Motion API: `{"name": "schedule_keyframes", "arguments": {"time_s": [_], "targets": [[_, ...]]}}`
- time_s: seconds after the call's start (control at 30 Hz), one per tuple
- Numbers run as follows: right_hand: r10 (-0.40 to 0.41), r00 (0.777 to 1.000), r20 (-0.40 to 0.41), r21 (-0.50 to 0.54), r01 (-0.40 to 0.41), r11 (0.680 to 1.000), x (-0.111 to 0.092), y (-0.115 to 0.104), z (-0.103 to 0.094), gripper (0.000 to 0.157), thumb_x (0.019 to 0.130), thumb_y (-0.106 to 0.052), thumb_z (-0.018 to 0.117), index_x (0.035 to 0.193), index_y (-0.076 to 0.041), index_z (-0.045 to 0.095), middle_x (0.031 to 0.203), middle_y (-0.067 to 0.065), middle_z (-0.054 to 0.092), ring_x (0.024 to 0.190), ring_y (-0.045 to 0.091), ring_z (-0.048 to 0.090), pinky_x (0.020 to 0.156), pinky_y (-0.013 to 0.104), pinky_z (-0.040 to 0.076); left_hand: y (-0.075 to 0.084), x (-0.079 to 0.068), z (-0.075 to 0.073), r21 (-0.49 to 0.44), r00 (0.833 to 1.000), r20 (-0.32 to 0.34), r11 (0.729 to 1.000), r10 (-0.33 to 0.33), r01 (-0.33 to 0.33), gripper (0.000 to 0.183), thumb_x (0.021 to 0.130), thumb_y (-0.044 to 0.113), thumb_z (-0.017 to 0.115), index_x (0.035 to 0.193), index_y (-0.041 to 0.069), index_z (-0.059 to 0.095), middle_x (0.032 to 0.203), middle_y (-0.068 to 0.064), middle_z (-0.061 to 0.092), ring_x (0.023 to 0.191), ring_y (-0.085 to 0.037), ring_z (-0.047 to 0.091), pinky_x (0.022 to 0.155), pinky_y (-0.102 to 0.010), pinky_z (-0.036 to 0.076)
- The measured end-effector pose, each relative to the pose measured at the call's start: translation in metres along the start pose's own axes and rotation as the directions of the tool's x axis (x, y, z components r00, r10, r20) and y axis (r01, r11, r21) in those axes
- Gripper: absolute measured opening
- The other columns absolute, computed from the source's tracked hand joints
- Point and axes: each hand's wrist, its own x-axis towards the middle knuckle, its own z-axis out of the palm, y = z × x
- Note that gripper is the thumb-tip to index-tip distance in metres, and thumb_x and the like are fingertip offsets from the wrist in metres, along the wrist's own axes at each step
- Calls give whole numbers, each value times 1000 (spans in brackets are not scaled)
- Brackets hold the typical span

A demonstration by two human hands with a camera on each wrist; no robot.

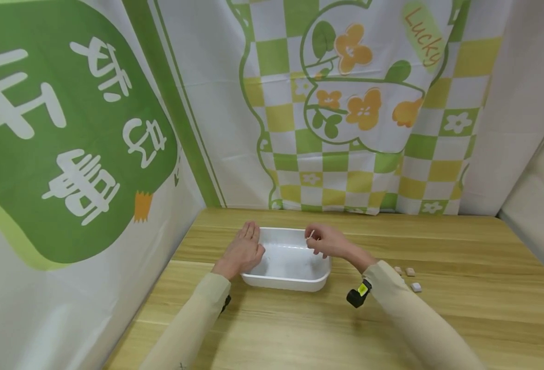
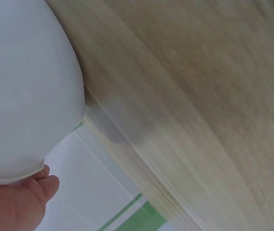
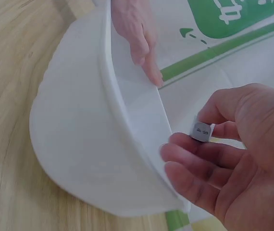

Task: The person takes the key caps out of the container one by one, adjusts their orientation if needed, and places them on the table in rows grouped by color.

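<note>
A white basin (image 1: 283, 283) sits on the wooden table. At its left side my left hand (image 1: 243, 253) holds the rim, the thumb side inside the basin and the other fingers along the edge. In the left wrist view part of that hand (image 2: 17, 207) shows beside the rim. My right hand (image 1: 325, 241) is over the basin's right side. Between thumb and fingers it pinches a small grey-white keycap (image 3: 202, 132) with dark printed marks, seen in the right wrist view.
Several small keycaps, among them a white one (image 1: 416, 287) and a beige one (image 1: 410, 271), lie on the table (image 1: 272, 329) beside my right forearm. A green-checked cloth (image 1: 336, 169) hangs behind the table, and another printed cloth (image 1: 114, 246) hangs on the left.
</note>
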Motion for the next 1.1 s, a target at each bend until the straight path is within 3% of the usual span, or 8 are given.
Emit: {"name": "schedule_keyframes", "arguments": {"time_s": [0.3,0.6,0.9,1.1], "targets": [[-16,998,-63,-28,14,1000,-19,6,-14,23,95,-14,52,113,-6,64,88,14,64,66,15,58,52,30,53,-1,1,1,-6,1000,-6,1000,-1,1,62,101,26,31,151,-9,22,161,-25,16,152,-38,13,125,-47,18],[-28,997,-72,-48,25,999,-37,26,-26,29,96,-15,53,116,4,63,77,8,60,58,12,52,49,26,47,0,1,2,-2,1000,-10,1000,-2,2,62,101,26,32,151,-10,23,161,-26,17,152,-38,13,125,-47,17],[-73,995,-74,-165,60,984,-60,46,-33,19,95,-15,58,107,-2,64,72,0,58,60,8,49,54,24,43,-1,-1,1,-9,1000,-9,1000,8,-8,63,101,28,30,150,-10,24,160,-27,19,152,-39,14,125,-47,18],[-60,996,-70,-168,48,985,-74,52,-35,8,94,-18,61,92,-10,59,67,-2,58,52,7,52,48,24,45,0,-1,0,0,1000,-16,1000,12,-12,61,101,27,30,151,-10,24,160,-27,20,152,-38,14,125,-46,18]]}}
